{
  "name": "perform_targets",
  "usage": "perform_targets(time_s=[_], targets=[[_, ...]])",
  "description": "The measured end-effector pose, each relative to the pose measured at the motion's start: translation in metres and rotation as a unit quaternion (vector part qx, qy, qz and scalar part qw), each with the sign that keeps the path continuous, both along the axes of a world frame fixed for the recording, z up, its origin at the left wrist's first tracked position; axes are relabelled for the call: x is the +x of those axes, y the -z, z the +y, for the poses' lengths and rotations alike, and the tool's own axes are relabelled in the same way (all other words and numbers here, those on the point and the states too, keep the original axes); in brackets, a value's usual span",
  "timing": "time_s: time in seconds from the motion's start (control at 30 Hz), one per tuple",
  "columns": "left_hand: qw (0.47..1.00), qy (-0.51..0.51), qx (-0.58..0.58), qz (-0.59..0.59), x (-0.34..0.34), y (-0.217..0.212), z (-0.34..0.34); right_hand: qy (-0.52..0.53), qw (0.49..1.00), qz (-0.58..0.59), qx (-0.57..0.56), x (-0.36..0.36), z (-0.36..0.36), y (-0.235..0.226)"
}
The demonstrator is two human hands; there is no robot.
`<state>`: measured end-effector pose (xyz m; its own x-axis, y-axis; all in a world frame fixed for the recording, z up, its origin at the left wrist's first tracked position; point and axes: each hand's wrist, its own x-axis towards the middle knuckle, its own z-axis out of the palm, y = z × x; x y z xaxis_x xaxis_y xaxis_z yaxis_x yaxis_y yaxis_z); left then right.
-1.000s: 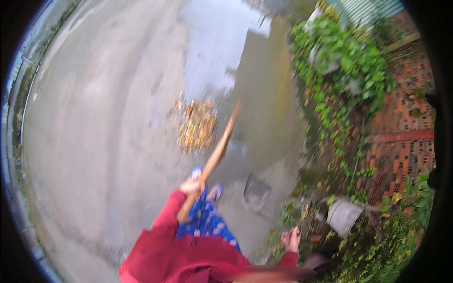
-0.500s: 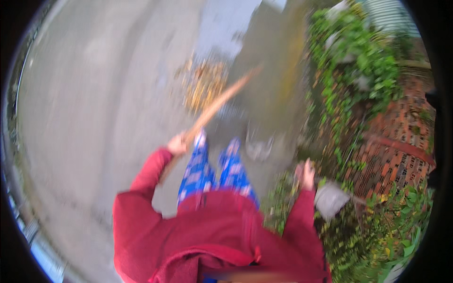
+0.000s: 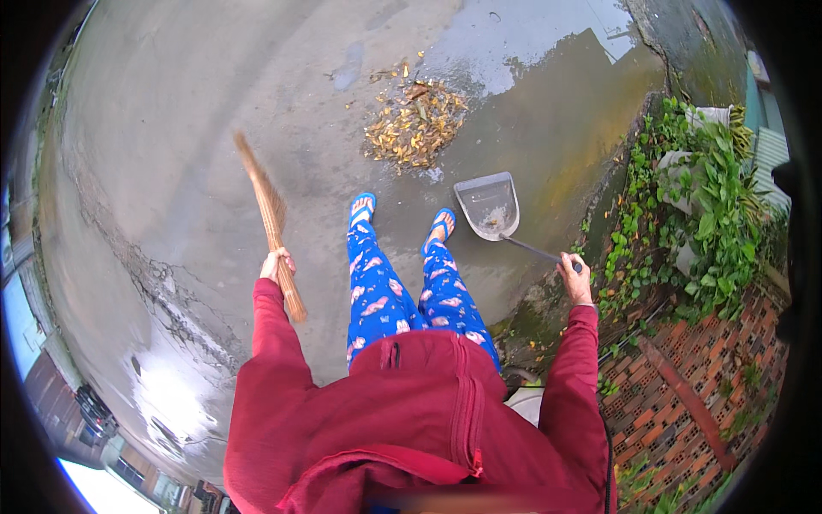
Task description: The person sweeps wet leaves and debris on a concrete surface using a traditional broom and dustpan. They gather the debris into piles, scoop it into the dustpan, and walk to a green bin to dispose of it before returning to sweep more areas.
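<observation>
My left hand is closed around the handle end of a straw broom. The broom's bristle end points away from me, to the left of my feet, and is slightly blurred. On the other side, my right hand grips the dark handle of a grey dustpan. The pan lies tilted just ahead of my right foot, with a little pale debris in it. Beyond my feet a pile of yellow and brown leaves sits on the wet concrete, apart from both tools.
Green climbing plants line the right edge. Stacked hollow red bricks lie below them. The concrete ground is wet, with a puddle behind the leaves and a cracked strip at the left.
The broom has swung left, away from the leaf pile. The dustpan now shows in front of my right hand, and my view has turned, bringing leaves and plants further right.
</observation>
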<state>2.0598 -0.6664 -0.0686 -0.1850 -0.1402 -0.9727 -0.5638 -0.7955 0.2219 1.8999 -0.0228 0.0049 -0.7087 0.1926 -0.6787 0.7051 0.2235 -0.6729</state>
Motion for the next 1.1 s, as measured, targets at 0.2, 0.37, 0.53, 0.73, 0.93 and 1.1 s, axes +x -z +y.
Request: perform_targets(time_s=[0.2,0.37,0.53,0.73,0.93,1.1], targets=[[0.997,0.043,-0.065,-0.018,-0.047,0.104,0.132,-0.298,0.949,0.021,0.099,-0.109,0.012,0.012],[0.984,0.112,-0.127,-0.046,-0.069,0.106,0.302,-0.379,0.920,0.059,0.087,-0.162,0.004,0.015],[0.992,0.123,0.025,0.003,-0.093,0.058,0.376,-0.406,0.908,0.072,0.075,-0.182,-0.004,0.031],[0.974,0.107,0.176,0.092,-0.133,0.029,0.409,-0.401,0.911,0.067,0.064,-0.209,-0.003,0.054],[0.947,0.023,0.308,0.087,-0.155,0.022,0.422,-0.401,0.912,0.063,0.053,-0.238,-0.004,0.065],[0.880,-0.110,0.450,0.101,-0.158,0.014,0.422,-0.402,0.913,0.045,0.062,-0.250,-0.006,0.072]])
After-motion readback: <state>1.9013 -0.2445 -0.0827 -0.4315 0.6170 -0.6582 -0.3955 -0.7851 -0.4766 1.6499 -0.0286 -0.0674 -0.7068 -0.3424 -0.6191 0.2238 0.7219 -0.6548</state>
